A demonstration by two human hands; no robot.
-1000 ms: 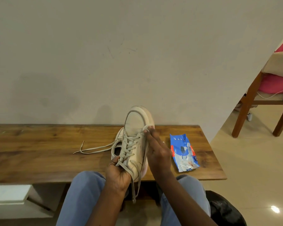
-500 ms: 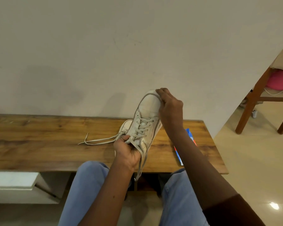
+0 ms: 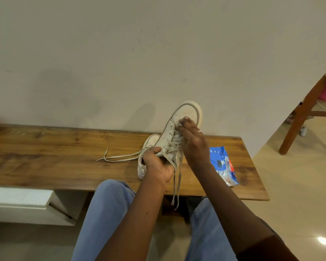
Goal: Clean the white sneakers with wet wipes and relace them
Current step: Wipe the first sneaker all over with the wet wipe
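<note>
My left hand (image 3: 157, 164) grips the heel end of a white sneaker (image 3: 186, 113), holding it tilted with the toe up and away above the wooden bench (image 3: 55, 157). My right hand (image 3: 193, 142) lies over the laces and vamp, fingertips pressing a small white wipe (image 3: 180, 123) against the upper just below the toe cap. The sneaker's laces (image 3: 176, 185) hang loose below my left hand. A second white sneaker (image 3: 149, 142) lies on the bench behind my left hand, mostly hidden, its lace (image 3: 119, 158) trailing left. A blue wet-wipes pack (image 3: 223, 164) lies on the bench at right.
The bench stands against a plain wall. My knees in blue jeans (image 3: 109, 213) sit just under its front edge. A wooden chair (image 3: 301, 117) with pink cushions stands on the tiled floor at right. A white shelf (image 3: 19, 198) sits under the bench at left.
My right hand slid from the sneaker's side up to the toe tip, then back down to just below the toe cap. The sneaker tilted further right, and the wipes pack shows again.
</note>
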